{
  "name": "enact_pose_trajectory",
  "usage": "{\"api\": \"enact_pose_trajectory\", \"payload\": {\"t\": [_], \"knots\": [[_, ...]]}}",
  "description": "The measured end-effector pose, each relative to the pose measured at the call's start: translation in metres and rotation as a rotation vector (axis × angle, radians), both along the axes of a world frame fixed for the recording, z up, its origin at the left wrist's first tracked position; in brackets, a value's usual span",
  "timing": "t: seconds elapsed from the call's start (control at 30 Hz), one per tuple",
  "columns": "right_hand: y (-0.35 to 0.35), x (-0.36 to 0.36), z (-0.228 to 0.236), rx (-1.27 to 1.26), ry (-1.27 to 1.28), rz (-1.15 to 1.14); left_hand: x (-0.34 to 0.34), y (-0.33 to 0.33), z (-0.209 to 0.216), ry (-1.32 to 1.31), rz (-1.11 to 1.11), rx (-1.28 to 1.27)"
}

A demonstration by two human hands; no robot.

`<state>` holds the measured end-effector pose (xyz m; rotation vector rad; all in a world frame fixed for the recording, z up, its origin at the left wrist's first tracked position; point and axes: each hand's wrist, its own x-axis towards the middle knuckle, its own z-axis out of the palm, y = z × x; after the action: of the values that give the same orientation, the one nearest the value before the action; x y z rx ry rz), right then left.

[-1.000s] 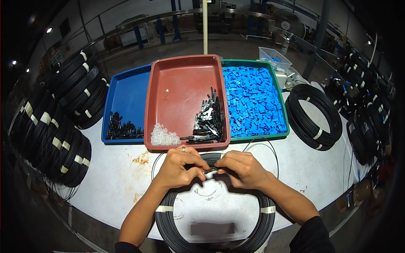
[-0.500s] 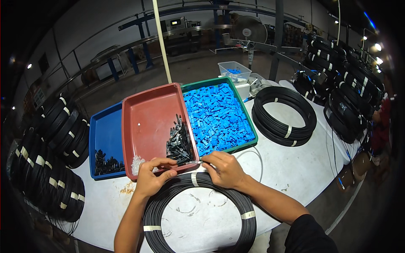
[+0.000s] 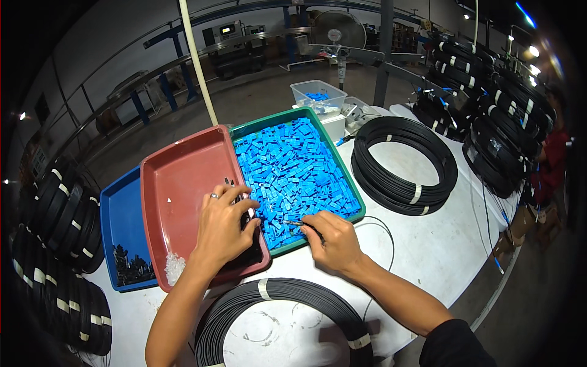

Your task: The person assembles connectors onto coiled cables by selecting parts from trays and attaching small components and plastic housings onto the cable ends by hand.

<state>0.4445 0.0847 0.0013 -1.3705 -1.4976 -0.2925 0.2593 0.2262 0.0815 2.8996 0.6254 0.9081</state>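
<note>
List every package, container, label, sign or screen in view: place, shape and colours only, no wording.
Green tray: centre, rectangular, full of blue plastic pieces.
Red tray: left of it, rectangular, left hand over it.
Blue tray: far left, rectangular.
Clear tub: behind the trays, holding blue pieces.
Lit screens: on background machines, small.

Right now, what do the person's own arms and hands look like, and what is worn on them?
Both forearms are bare. The left hand wears a thin silver ring on one finger. The right hand has no ring visible; a dark sleeve covers the right upper arm.
</note>
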Motion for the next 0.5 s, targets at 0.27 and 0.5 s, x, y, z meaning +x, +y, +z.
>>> {"api": "enact_pose_trajectory", "payload": {"t": [0.27, 0.5], "knots": [[-0.001, -0.002, 0.001, -0.024, -0.049, 0.010, 0.031, 0.018, -0.014, 0.077, 0.019, 0.065], [-0.001, -0.007, 0.003, -0.012, -0.075, 0.051, 0.073, 0.026, -0.020, 0.209, -0.169, 0.162]]}}
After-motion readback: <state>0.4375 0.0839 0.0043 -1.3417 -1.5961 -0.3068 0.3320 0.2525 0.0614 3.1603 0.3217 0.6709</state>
